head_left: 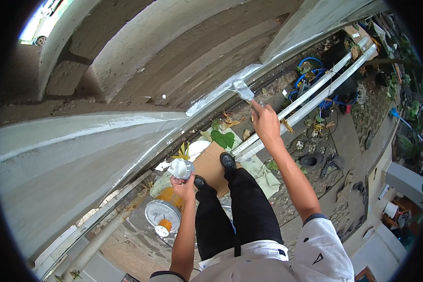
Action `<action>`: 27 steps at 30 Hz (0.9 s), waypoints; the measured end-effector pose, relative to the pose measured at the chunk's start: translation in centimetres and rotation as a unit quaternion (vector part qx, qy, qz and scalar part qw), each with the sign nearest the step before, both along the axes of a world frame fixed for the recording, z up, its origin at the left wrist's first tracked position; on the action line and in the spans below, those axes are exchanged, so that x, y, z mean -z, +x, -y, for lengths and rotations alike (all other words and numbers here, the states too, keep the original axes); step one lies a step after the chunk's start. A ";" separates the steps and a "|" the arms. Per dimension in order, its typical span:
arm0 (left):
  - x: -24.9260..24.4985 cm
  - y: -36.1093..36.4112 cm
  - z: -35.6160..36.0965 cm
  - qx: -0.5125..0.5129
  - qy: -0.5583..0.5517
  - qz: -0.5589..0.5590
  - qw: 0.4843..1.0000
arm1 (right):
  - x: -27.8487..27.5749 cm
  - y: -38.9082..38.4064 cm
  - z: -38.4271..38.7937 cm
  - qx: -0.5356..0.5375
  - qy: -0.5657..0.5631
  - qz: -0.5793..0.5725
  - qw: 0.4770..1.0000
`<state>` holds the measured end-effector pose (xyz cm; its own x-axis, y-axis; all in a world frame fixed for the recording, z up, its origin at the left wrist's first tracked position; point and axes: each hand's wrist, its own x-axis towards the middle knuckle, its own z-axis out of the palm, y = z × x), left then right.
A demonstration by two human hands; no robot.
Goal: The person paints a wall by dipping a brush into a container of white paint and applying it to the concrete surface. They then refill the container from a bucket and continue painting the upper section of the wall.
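My right hand (pixel 264 120) is closed round the handle of a paintbrush (pixel 243 90). Its whitish bristles touch or nearly touch the lower ledge of the wall (pixel 216 97), where a wet-looking light strip shows. Lower and to the left, my left hand (pixel 183 184) grips a small paint container (pixel 181 168) with white paint inside and on its rim. Below that hand stands a yellow paint bucket (pixel 170 199) with a grey lid and a smaller orange and white tub on top.
My shoes rest by a flat piece of cardboard (pixel 211 165) and a pale cloth (pixel 263 176). Two long white rails (pixel 315 96) run to the upper right, beside a blue hose (pixel 310 70). Loose shoes (pixel 311 160) and leaves lie on the ground.
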<state>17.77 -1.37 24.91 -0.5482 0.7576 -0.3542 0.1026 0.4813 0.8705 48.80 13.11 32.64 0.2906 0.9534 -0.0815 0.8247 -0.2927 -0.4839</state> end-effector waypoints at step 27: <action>-0.2 -0.2 -0.1 -0.001 -0.003 0.013 1.000 | 1.1 3.1 -2.1 0.092 0.019 0.051 0.994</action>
<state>17.60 -1.24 25.14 -0.5399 0.7550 -0.3721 0.0795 0.4859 0.8704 51.89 15.18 31.51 0.4656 0.8850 -0.0073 0.8043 -0.4265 -0.4138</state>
